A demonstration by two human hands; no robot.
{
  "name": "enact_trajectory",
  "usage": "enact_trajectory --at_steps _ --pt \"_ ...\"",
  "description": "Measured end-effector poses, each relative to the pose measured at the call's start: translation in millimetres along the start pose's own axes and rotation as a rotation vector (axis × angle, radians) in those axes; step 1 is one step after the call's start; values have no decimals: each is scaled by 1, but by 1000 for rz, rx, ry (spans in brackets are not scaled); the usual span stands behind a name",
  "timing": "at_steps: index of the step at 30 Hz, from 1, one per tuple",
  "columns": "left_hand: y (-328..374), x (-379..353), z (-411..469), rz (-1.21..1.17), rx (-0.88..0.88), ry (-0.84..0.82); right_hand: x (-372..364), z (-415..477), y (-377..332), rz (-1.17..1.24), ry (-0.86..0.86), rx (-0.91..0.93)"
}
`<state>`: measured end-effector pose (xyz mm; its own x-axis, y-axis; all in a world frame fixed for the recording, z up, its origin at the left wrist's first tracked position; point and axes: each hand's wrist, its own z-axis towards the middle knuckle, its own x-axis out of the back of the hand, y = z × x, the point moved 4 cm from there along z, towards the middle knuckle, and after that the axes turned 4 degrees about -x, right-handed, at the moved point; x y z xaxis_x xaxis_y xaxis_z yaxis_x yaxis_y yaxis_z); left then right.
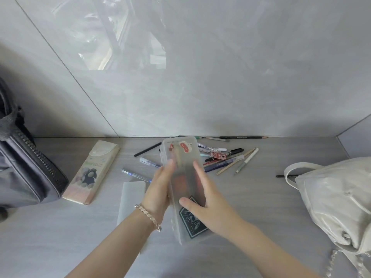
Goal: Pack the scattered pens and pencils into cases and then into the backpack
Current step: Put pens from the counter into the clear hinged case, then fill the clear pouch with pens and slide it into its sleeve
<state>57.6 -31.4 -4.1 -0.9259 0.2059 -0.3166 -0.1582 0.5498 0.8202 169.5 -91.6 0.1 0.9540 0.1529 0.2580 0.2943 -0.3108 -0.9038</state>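
I hold a frosted translucent pencil case (183, 167) with stickers above the grey table. My left hand (160, 189) grips its left edge, thumb on top. My right hand (202, 203) holds its right side, thumb across the lid. Behind the case lies a loose pile of pens and pencils (224, 157), with two blue pens (138, 173) and a black pencil (147, 149) to its left. A beige printed pencil case (92, 171) lies at the left. A flat grey case (130, 199) lies under my left wrist. A dark grey backpack (24, 167) stands at far left.
A shiny white bag (337, 201) with a strap sits at the right edge, a black pencil (285, 176) poking out beside it. Two more pencils (241, 137) lie along the grey wall at the back. A corner wall closes the table at the right.
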Motion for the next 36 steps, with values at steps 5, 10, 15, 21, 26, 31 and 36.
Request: enact_trajectory --at_steps 5,10,15,21,26,31,36 --pt "-13 21 3 245 -109 205 8 5 11 179 68 -163" --pt "-13 27 6 317 -134 115 19 11 16 302 35 -267" --pt "-2 27 7 711 -138 50 9 17 13 395 157 -291" --pt "12 32 4 746 -67 -43 -14 30 -7 440 99 -235" --pt "23 64 0 754 -71 190 -28 36 -27 327 -102 -172" --pt "25 145 -4 865 90 399 -26 44 -16 277 -92 -210" --pt "5 198 -13 1121 381 376 -28 55 5 183 -62 -316"
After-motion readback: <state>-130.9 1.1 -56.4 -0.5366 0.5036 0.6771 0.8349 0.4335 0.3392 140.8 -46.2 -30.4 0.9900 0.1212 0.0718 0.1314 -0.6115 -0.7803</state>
